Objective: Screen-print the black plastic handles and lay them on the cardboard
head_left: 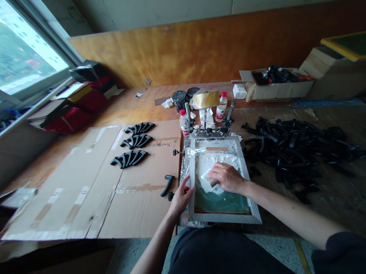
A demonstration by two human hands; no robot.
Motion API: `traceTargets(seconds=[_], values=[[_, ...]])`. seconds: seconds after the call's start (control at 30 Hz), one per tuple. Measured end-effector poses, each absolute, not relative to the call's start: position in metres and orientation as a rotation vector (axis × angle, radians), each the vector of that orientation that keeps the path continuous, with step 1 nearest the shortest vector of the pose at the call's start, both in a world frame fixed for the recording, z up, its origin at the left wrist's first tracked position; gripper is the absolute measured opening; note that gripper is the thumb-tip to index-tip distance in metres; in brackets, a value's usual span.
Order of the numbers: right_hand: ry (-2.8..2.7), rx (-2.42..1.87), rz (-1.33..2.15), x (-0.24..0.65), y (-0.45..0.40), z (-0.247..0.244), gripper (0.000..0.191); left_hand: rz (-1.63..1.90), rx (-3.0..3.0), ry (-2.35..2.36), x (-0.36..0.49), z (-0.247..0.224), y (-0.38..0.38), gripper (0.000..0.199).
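Screen frame, long axis pointing forward, right grip clamped on white wipe, left grip unclear

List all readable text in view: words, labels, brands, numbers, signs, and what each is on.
None that I can quote reliably:
Cardboard sheet: dark handwriting, upside down and too small to read.
Left-hand bottle: red-and-white label, print too small and blurred.
Right-hand bottle: red-and-white label, likewise unreadable.
Framed screen: no lettering I can make out.
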State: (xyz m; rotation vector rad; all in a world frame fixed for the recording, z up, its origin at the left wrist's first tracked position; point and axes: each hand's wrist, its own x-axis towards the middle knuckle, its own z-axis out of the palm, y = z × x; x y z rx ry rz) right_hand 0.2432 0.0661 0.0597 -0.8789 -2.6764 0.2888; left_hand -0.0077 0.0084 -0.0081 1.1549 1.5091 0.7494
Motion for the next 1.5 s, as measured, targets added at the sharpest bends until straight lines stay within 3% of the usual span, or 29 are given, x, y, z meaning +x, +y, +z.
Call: traceTargets(seconds=[0.1, 0.27, 0.43, 0.57, 0.7, 0.83, 0.93, 1.1, 1.3, 1.5], values=[[-2.656, -0.802, 0.19, 0.244, 0.052, 0.05, 0.021, 0.762, 1.144, 1.493, -0.008, -0.006, 0.008, 0.07], [-2.592, -0.9, 0.349, 0.239, 0.067, 0.065, 0.009, 0.773, 1.139, 1.463, -0.008, 0.003, 0.007, 0.071], [-2.305, -1.249, 0.311, 0.234, 0.134, 0.098, 0.048, 0.8, 1.059, 1.355, -0.009, 0.048, 0.008, 0.073], [-1.912, -1.433, 0.335, 0.3, 0.164, 0.111, 0.034, 0.958, 0.912, 1.286, -0.004, 0.098, 0.019, 0.054], [-1.66, -1.693, 0.243, 0.351, 0.145, 0.082, 0.036, 1.262, 0.947, 1.129, 0.009, 0.14, 0.05, 0.048], [-2.009, -1.61, 0.348, 0.31, 0.092, 0.03, 0.022, 1.396, 0.956, 0.98, 0.024, 0.159, 0.078, 0.049], [-2.344, -1.606, 0.311, 0.262, 0.062, 0.007, 0.016, 1.4, 0.819, 1.053, 0.039, 0.14, 0.069, 0.055], [-2.345, -1.7, 0.218, 0.222, 0.035, 0.015, 0.009, 0.728, 0.508, 1.121, 0.069, 0.067, 0.006, 0.065], [-2.392, -1.102, 0.49, 0.209, 0.014, 0.041, 0.016, 0.838, 0.268, 1.149, 0.067, 0.034, -0.009, 0.043], [-2.243, -0.995, 0.754, 0.208, 0.02, 0.059, 0.017, 0.846, 0.315, 1.219, 0.066, 0.034, 0.005, 0.039]])
